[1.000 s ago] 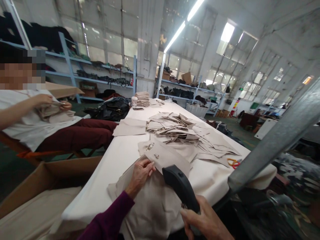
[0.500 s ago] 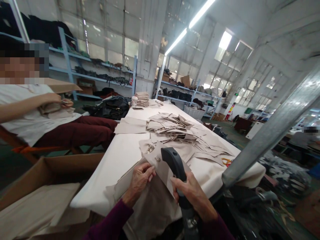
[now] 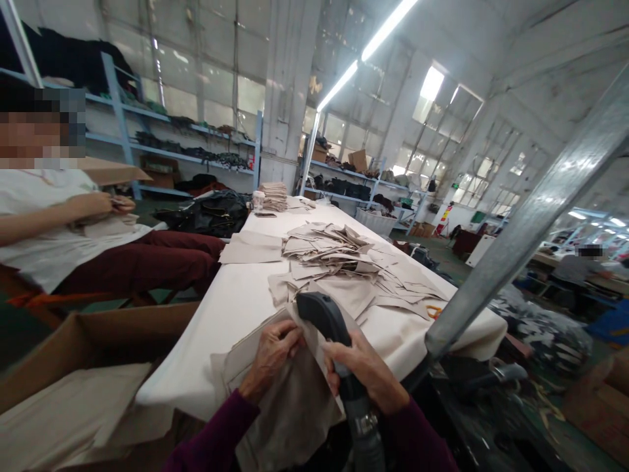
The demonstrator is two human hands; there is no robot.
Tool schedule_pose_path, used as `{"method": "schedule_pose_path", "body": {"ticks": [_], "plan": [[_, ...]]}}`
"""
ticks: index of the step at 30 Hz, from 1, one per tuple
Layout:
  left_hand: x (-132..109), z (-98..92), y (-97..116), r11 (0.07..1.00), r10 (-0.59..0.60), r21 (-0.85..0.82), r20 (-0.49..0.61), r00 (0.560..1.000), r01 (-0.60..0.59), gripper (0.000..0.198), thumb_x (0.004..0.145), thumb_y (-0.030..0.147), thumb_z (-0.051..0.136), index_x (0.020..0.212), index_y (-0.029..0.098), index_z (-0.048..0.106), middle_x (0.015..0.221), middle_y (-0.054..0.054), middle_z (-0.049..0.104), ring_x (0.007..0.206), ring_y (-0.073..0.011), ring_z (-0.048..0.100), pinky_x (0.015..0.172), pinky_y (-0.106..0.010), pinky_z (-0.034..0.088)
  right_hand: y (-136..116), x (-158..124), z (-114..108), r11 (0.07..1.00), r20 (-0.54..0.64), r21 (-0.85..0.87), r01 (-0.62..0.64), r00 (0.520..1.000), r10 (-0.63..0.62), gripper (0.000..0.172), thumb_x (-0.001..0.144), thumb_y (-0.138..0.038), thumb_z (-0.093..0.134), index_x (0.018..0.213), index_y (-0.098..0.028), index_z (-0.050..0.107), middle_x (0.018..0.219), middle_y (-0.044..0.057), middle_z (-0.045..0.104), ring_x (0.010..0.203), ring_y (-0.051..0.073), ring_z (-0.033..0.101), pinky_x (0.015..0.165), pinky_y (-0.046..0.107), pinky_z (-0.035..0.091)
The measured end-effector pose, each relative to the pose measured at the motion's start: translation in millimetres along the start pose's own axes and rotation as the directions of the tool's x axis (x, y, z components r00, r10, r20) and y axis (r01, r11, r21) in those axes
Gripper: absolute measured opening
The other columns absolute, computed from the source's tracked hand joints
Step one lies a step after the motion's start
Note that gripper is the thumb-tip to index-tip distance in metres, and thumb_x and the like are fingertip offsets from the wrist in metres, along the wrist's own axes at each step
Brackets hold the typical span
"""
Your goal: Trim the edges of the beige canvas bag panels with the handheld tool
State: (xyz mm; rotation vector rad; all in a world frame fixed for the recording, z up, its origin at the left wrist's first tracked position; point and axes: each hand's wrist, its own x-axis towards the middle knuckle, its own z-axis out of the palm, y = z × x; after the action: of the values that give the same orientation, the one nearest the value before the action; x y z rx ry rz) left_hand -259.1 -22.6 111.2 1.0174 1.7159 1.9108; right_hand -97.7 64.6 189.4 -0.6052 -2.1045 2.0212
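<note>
In the head view, my left hand (image 3: 274, 354) pinches the edge of a beige fabric piece (image 3: 289, 410) that drapes down over the table's near end. My right hand (image 3: 366, 370) is wrapped round a black vacuum hose nozzle (image 3: 322, 314). The nozzle's curved tip lies over the upper part of the fabric, just right of my left fingertips, and hides what is under it. A metal clamp shows on the hose below my right hand. Beyond the nozzle, a loose heap of beige fabric pieces (image 3: 329, 246) spreads across the white-covered table (image 3: 196, 357).
A cardboard box (image 3: 73, 337) with beige pieces stands at lower left. Another person (image 3: 113, 242) sits left of the table, holding fabric. A slanted metal post (image 3: 515, 242) rises at the right edge, near orange-handled scissors (image 3: 434, 312). A neat fabric stack (image 3: 273, 196) stands at the far end.
The nozzle tip has moved left and down against the fabric, covering the small marks seen there before. My left hand keeps its pinch. The whole view has shifted slightly.
</note>
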Motion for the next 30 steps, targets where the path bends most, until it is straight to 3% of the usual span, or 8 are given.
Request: {"method": "schedule_pose_path", "body": {"ticks": [3, 8, 14, 22, 27, 30], "plan": [[3.9, -7.1, 7.1, 0.999, 0.026, -0.018, -0.052, 0.998, -0.027, 0.032, 0.081, 0.033, 0.055, 0.053, 0.018, 0.057, 0.044, 0.005, 0.044, 0.045, -0.0102, 0.039, 0.050, -0.023, 0.030, 5.1, -11.0, -1.3, 0.999, 0.024, -0.021, -0.026, 0.999, 0.026, 0.031, 0.079, -0.041, 0.058, 0.064, -0.014, 0.053, 0.045, -0.004, 0.049, 0.036, 0.008, 0.045, 0.038, 0.018, 0.039], [-2.3, -9.0, 6.8, 0.999, 0.035, 0.014, 0.025, 0.999, -0.036, 0.029, 0.079, 0.029, 0.055, 0.054, 0.017, 0.059, 0.044, 0.005, 0.046, 0.043, -0.0096, 0.038, 0.046, -0.023, 0.027, 6.9, -28.1, 5.0, 0.998, 0.014, -0.044, -0.047, 0.999, 0.048, 0.029, 0.080, -0.040, 0.057, 0.067, -0.015, 0.053, 0.047, -0.004, 0.050, 0.038, 0.008, 0.046, 0.038, 0.019, 0.039], [-27.6, -2.9, 6.0, 0.999, 0.022, 0.026, 0.055, 0.998, -0.023, 0.029, 0.081, 0.030, 0.053, 0.055, 0.017, 0.058, 0.043, 0.005, 0.044, 0.042, -0.0092, 0.037, 0.047, -0.023, 0.027, -9.3, -28.1, 8.2, 0.996, -0.066, -0.062, 0.067, 0.995, -0.071, 0.030, 0.080, -0.043, 0.058, 0.070, -0.016, 0.051, 0.050, -0.004, 0.050, 0.040, 0.008, 0.046, 0.039, 0.019, 0.041], [-60.0, -8.3, 13.0, 0.997, -0.019, -0.075, 0.051, 0.999, 0.023, 0.026, 0.078, 0.028, 0.057, 0.055, 0.017, 0.058, 0.051, 0.004, 0.051, 0.043, -0.0078, 0.037, 0.046, -0.023, 0.027, 2.6, -97.8, 13.5, 0.992, -0.082, -0.123, -0.039, 0.996, 0.029, 0.029, 0.082, -0.040, 0.057, 0.070, -0.015, 0.052, 0.049, -0.004, 0.051, 0.039, 0.008, 0.046, 0.040, 0.019, 0.040], [-60.5, -18.4, 4.3, 0.982, -0.097, -0.172, -0.094, 0.991, 0.080, 0.021, 0.071, 0.028, 0.062, 0.055, 0.015, 0.058, 0.051, 0.004, 0.052, 0.042, -0.0061, 0.035, 0.045, -0.021, 0.027, 16.3, -135.0, -4.4, 0.994, -0.212, -0.110, 0.012, 0.977, -0.035, 0.033, 0.085, -0.041, 0.055, 0.065, -0.015, 0.050, 0.046, -0.004, 0.048, 0.040, 0.008, 0.046, 0.043, 0.020, 0.040], [-54.6, -22.9, -9.2, 0.975, -0.138, -0.194, -0.138, 0.981, 0.110, 0.020, 0.065, 0.028, 0.065, 0.053, 0.014, 0.057, 0.050, 0.004, 0.052, 0.042, -0.0057, 0.036, 0.043, -0.020, 0.026, 28.6, -155.9, -18.8, 0.997, -0.305, -0.073, -0.020, 0.952, -0.003, 0.033, 0.084, -0.041, 0.055, 0.066, -0.015, 0.050, 0.046, -0.004, 0.048, 0.039, 0.008, 0.045, 0.041, 0.020, 0.039]]}}
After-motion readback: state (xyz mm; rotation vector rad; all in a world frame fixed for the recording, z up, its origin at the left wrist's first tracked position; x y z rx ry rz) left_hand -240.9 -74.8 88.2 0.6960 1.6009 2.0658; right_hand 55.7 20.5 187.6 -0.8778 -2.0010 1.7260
